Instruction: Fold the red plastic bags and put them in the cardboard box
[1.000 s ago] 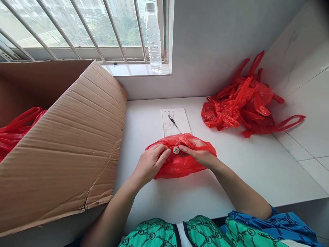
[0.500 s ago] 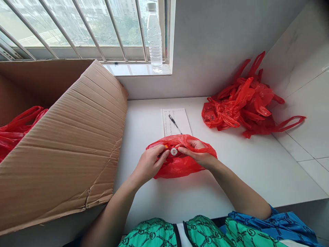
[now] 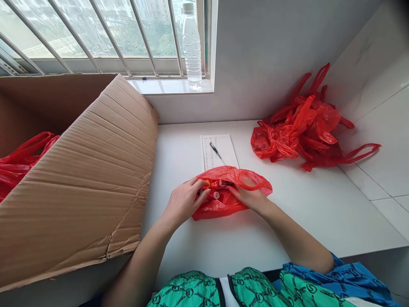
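Both hands are at one red bag that lies on the white counter, just before a sheet of paper with a pen on it. The left hand pinches the bag's edge with bent fingers, beside small packets in the opening. The right hand has its fingers tucked into the opening, hidden by plastic, so its grip cannot be told. A pile of red bags lies well apart at the right.
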Available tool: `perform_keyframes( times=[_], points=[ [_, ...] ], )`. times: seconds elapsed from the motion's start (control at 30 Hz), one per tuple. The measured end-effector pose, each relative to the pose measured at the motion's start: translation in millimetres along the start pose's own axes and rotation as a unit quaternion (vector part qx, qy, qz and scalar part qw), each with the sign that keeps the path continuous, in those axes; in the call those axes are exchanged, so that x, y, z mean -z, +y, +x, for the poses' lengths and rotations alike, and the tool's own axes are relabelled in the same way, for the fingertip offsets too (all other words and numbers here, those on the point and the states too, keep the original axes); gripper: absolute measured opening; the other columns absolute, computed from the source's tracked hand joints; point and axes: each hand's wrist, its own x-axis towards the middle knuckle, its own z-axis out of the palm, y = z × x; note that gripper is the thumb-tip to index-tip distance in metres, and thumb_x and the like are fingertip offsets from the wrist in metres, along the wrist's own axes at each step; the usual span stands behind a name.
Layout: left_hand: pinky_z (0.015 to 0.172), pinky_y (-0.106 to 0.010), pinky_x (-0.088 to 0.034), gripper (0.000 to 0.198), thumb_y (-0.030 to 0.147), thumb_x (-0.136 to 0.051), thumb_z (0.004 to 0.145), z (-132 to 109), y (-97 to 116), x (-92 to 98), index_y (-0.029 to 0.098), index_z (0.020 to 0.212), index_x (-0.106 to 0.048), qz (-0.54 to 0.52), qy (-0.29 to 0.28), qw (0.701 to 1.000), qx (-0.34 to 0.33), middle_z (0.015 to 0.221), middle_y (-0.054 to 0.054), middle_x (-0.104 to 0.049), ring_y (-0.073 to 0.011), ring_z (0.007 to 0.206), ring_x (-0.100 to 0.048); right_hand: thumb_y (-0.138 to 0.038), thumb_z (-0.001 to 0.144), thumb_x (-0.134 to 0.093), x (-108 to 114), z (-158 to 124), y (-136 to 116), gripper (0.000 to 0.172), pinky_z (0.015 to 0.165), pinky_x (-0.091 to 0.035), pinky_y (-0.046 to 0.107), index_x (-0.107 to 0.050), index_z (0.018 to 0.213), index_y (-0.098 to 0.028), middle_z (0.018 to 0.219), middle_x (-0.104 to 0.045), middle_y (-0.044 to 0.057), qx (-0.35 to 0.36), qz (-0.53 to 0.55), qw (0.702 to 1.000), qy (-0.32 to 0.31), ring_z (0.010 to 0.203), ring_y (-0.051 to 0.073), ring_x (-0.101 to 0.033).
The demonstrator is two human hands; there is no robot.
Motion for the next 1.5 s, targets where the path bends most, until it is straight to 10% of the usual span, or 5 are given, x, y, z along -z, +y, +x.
perform_keyframes(
  times=[0.7, 0.97, 1.2, 1.37, 1.5],
  points=[
    [0.077, -0.032, -0.043, 0.026, 0.034, -0.04, 0.1, 0.3, -2.2, -4.5, 0.025, 0.118, -0.057, 0.015, 0.022, 0.999, -0.04, 0.113, -0.005, -0.068, -0.0198, 0.088, -0.067, -0.045, 0.086, -0.055, 19.8, -3.5, -15.3, 0.025, 0.089, -0.05, 0.047, -0.063, 0.103, -0.027, 0.105, -0.064, 0.006, -0.065, 0.001, 0.997, -0.043, 0.104, 0.028, -0.06],
    [0.079, -0.031, -0.041, 0.029, 0.021, -0.037, 0.099, 1.6, -1.3, 5.1, 0.024, 0.117, -0.06, -0.051, 0.14, 0.989, 0.013, 0.096, -0.002, -0.072, -0.0167, 0.083, -0.065, -0.054, 0.085, -0.061, 23.6, -4.3, -29.7, 0.028, 0.086, -0.053, 0.042, -0.065, 0.103, -0.033, 0.099, -0.066, 0.002, -0.048, 0.072, 0.995, -0.05, 0.101, 0.027, -0.062],
    [0.068, -0.025, -0.043, 0.024, 0.026, -0.042, 0.099, -15.8, 5.4, 24.2, 0.024, 0.111, -0.063, -0.12, 0.27, 0.954, 0.061, 0.097, -0.001, -0.069, -0.014, 0.077, -0.064, -0.044, 0.092, -0.057, 78.5, -34.0, -52.5, 0.023, 0.069, -0.054, 0.03, -0.068, 0.107, -0.03, 0.099, -0.071, 0.001, 0.085, 0.123, 0.976, -0.158, 0.083, 0.018, -0.067],
    [0.059, -0.025, -0.038, 0.02, 0.036, -0.047, 0.097, -31.4, 6.8, 17.9, 0.026, 0.104, -0.062, -0.025, 0.128, 0.988, 0.088, 0.096, -0.001, -0.068, -0.0149, 0.071, -0.062, -0.036, 0.088, -0.066, 99.2, -45.5, -46.4, 0.023, 0.073, -0.052, 0.035, -0.065, 0.108, -0.026, 0.103, -0.069, 0.006, 0.184, -0.016, 0.982, 0.042, 0.09, 0.022, -0.063],
    [0.05, -0.026, -0.027, 0.018, 0.039, -0.059, 0.089, -35.4, 6.0, 7.2, 0.025, 0.1, -0.06, 0.079, -0.03, 0.995, 0.058, 0.095, -0.004, -0.068, -0.0201, 0.073, -0.063, -0.027, 0.089, -0.062, 91.5, -36.3, -36.8, 0.022, 0.078, -0.048, 0.042, -0.063, 0.11, -0.022, 0.104, -0.068, 0.009, 0.179, -0.194, 0.964, 0.03, 0.095, 0.027, -0.06]
  ],
)
